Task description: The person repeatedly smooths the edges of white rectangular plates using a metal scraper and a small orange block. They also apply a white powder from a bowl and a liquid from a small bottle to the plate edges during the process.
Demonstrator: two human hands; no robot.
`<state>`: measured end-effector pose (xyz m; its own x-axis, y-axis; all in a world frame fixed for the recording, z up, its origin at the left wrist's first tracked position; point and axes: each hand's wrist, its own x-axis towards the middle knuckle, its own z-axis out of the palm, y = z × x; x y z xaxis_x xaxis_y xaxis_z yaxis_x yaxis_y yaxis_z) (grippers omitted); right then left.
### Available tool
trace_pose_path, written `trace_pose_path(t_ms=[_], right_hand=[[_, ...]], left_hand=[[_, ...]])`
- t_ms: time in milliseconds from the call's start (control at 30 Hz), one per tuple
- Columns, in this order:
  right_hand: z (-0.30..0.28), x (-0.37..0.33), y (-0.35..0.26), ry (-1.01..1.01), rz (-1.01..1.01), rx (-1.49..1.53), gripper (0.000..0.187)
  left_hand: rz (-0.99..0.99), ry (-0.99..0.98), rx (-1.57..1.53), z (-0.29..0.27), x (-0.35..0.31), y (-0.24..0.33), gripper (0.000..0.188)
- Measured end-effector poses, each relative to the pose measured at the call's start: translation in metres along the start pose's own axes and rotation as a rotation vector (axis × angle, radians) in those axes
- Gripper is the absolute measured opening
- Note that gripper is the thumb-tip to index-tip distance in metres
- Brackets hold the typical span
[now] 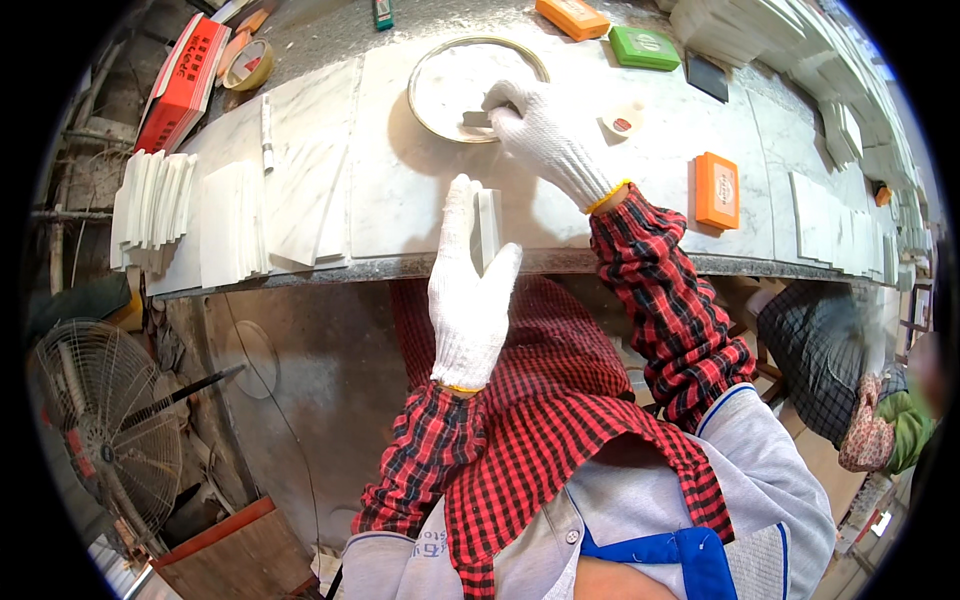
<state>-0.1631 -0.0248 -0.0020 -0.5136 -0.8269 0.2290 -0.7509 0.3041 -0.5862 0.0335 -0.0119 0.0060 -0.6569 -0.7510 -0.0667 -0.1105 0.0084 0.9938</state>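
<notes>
Both my hands wear white knit gloves with yellow cuffs. My left hand [466, 300] is at the table's near edge, its fingers stretched along one side of a narrow white marble strip [488, 222] and its thumb against the other side. My right hand [540, 135] is closed round a small grey flat scraper blade [477, 119]. The blade is over the near rim of a round, shallow dish [412, 100] with a gold-coloured edge and white material inside. Whether the blade touches the dish, I cannot tell.
Stacked white slabs [155, 200] stand at the left, more slabs [830, 215] at the right. An orange box [717, 190], a green box [643, 47] and a small white spouted container [622, 120] sit on the marble tabletop. A caged fan [105, 430] stands lower left; another person [820, 350] is at right.
</notes>
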Motion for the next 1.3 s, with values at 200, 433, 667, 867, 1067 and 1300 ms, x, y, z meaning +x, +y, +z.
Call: trace_pose_path(t_ms=[200,433,667,867,1067,1300], right_hand=[[-0.009,-0.018,0.013,0.055,0.030,0.361,0.022],[-0.037,-0.051,0.003,-0.054,0.210,0.582,0.021],[-0.056,-0.071,-0.001,-0.152,0.234,0.698,0.018],[-0.057,-0.080,-0.001,-0.143,0.154,0.612,0.017],[-0.057,-0.087,-0.002,-0.133,0.092,0.556,0.016],[-0.057,-0.089,-0.008,-0.093,0.060,0.542,0.015]], left_hand=[[0.057,0.020,0.023,-0.001,0.000,-0.006,0.082],[0.125,0.044,0.155,-0.003,-0.001,-0.012,0.075],[0.127,0.034,0.178,-0.001,-0.005,-0.006,0.074],[0.137,0.056,0.053,0.005,-0.013,-0.015,0.076],[0.158,0.072,0.140,0.006,-0.014,-0.019,0.076],[0.130,0.036,0.094,0.005,-0.013,-0.015,0.079]])
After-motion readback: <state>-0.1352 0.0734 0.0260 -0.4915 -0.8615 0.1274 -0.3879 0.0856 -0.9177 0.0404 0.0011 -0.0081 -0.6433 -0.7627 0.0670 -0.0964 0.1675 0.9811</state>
